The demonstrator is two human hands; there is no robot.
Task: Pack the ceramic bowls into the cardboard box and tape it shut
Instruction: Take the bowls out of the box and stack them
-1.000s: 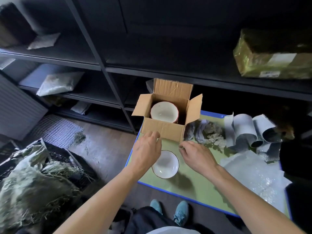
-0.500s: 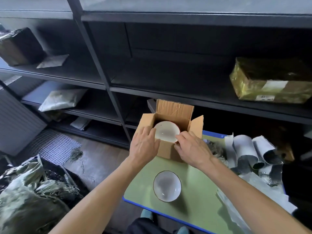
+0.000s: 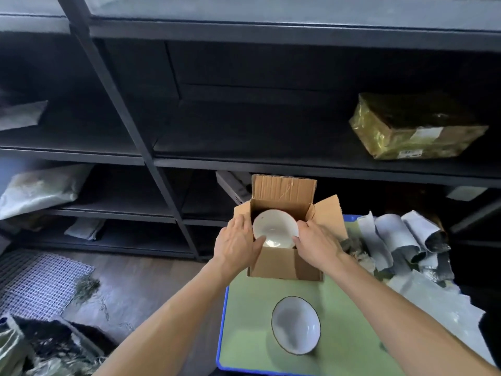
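Note:
An open cardboard box [image 3: 284, 265] stands at the far end of the green table [image 3: 244, 321], its flaps up. A white ceramic bowl [image 3: 275, 226] sits tilted inside it. My left hand [image 3: 238, 245] grips the bowl's left rim, with the thumb on the near edge and the fingers over the box's left side. At the bowl's right rim my right hand [image 3: 317, 245] pinches the edge. A second white bowl with a dark rim [image 3: 296, 325] rests upright on the table in front of the box, and neither hand touches it.
Rolled grey wrapping sheets [image 3: 401, 240] and crumpled packing material [image 3: 439, 308] lie on the table's right side. Dark metal shelving [image 3: 141, 147] rises behind the box and holds a gold-wrapped parcel [image 3: 414, 128]. A white mesh mat [image 3: 35, 283] and straw lie on the floor at left.
Both hands rose from beside the bowl on the table to the box and closed on the rim of the bowl inside it. The view has tilted upward.

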